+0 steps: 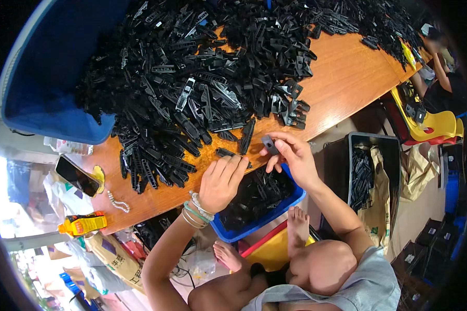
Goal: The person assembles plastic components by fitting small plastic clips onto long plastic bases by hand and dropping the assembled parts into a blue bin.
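My right hand (294, 158) pinches a small black plastic block (268, 144) above the table's near edge. Close by on the left, my left hand (223, 181) has its fingers closed over a long black plastic piece (224, 152) at the edge. The fingers partly hide that piece. Beyond both hands a large heap of black plastic parts (187, 93) covers much of the wooden table (342, 78). Below my hands stands a blue bin (233, 234) with more black parts in it.
A large blue tub (41, 98) tips toward the heap. A phone (77, 176), a bead string (118, 202) and an orange-yellow bottle (83, 224) lie at left. To the right stand a black crate (397, 176) and a yellow chair (441, 123); another person (451, 88) sits beyond.
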The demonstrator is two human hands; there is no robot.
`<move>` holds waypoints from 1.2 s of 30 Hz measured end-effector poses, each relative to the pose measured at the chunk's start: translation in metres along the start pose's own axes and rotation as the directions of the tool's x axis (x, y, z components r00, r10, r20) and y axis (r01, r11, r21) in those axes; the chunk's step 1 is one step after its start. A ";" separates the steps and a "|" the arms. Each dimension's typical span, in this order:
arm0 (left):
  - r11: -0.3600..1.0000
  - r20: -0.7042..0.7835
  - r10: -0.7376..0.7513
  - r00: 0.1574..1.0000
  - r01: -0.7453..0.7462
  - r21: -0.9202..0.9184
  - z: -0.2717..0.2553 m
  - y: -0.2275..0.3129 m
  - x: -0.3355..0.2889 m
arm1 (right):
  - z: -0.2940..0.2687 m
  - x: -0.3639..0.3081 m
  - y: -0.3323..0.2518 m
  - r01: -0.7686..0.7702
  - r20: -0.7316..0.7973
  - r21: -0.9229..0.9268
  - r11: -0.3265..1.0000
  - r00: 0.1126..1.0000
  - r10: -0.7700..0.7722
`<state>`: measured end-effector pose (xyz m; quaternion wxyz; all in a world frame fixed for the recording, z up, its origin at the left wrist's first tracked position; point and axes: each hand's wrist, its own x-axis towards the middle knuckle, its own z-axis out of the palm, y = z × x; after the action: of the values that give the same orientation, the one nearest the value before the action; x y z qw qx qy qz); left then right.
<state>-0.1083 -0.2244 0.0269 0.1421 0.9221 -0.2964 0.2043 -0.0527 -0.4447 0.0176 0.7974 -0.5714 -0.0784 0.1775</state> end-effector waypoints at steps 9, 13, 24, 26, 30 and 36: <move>0.962 -0.207 -0.272 0.940 0.267 -0.055 0.007 0.004 -0.002 | 0.018 -0.021 0.001 0.081 0.007 -0.502 0.861 0.996 -0.089; 0.962 -0.022 -0.240 0.971 0.241 0.126 0.008 0.026 0.006 | 0.016 -0.014 0.004 0.360 0.209 -0.889 0.284 0.869 -0.449; 0.757 -0.003 -0.576 0.817 0.532 -0.378 -0.013 0.012 -0.021 | 0.018 0.005 0.003 0.333 0.101 -0.780 0.530 0.903 -0.418; 0.724 0.023 -0.590 0.807 0.542 -0.427 -0.013 0.012 -0.020 | 0.019 0.004 -0.003 0.368 0.176 -0.732 0.573 0.915 -0.364; 0.700 0.038 -0.580 0.813 0.522 -0.487 -0.016 0.011 -0.022 | 0.018 0.001 0.000 0.369 0.277 -0.660 0.654 0.929 -0.244; 0.722 0.054 -0.548 0.835 0.504 -0.474 -0.021 0.007 -0.019 | 0.033 0.012 0.004 0.467 0.206 -0.655 0.594 0.867 -0.454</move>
<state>-0.1328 -0.2126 0.0378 0.4262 0.8950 -0.0561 0.1188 -0.0537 -0.4096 0.0243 0.5461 -0.7828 -0.2899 -0.0711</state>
